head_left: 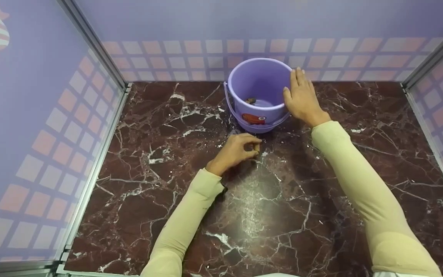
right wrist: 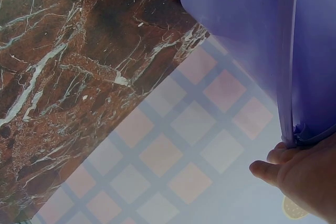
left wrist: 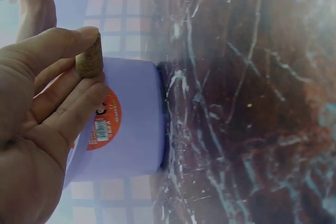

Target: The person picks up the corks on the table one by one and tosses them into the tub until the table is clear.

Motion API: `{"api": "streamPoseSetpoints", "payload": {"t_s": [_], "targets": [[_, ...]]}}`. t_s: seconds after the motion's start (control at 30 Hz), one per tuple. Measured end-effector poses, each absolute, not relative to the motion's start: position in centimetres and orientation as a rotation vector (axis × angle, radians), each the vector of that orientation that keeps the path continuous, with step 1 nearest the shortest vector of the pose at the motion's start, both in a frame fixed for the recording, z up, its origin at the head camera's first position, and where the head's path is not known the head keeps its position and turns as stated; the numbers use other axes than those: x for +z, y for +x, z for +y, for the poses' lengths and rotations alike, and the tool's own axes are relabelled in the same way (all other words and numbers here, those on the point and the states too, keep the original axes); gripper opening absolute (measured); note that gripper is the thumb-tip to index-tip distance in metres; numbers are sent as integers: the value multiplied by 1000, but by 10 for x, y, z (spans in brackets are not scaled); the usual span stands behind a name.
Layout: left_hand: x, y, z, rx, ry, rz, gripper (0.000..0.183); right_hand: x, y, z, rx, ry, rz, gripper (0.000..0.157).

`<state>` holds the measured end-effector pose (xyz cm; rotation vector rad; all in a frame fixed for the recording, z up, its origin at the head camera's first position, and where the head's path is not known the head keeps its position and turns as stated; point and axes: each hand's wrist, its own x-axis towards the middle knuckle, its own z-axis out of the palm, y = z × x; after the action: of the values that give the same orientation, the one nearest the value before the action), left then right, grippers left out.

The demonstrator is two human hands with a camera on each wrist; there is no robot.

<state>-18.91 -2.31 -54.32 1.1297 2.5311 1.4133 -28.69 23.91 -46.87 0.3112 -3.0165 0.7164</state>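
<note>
My left hand [head_left: 237, 151] pinches a small brown cork [left wrist: 90, 62] between thumb and fingers, low in front of a purple bucket [head_left: 258, 86]. In the left wrist view the cork overlaps the bucket's side, near its orange label [left wrist: 107, 121]. At the bucket's right rim, my right hand [head_left: 302, 98] rests with its fingers straight, as the right wrist view also shows near the handle joint. Small brown pieces [head_left: 250, 100] lie on the bucket's floor. The bucket stands upright, its handle [head_left: 240, 119] hanging down across the front.
A dark red marbled tabletop [head_left: 148, 207] holds the bucket near its back edge. White crumbs lie scattered around the bucket's base. Purple panels with a checked band [head_left: 183, 57] enclose the back and both sides, joined by metal corner posts [head_left: 102, 50].
</note>
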Motion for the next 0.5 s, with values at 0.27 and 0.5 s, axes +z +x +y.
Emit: {"api": "streamPoseSetpoints", "payload": {"t_s": [0.27,0.5], "targets": [[-532,-191,-24,1439,1228,2590,32,-469,-287,239,719,308,-3014,71],[-521,-190,-24,1459,1238,2592,33,-468,-286,239,709,308,-3025,72]]}}
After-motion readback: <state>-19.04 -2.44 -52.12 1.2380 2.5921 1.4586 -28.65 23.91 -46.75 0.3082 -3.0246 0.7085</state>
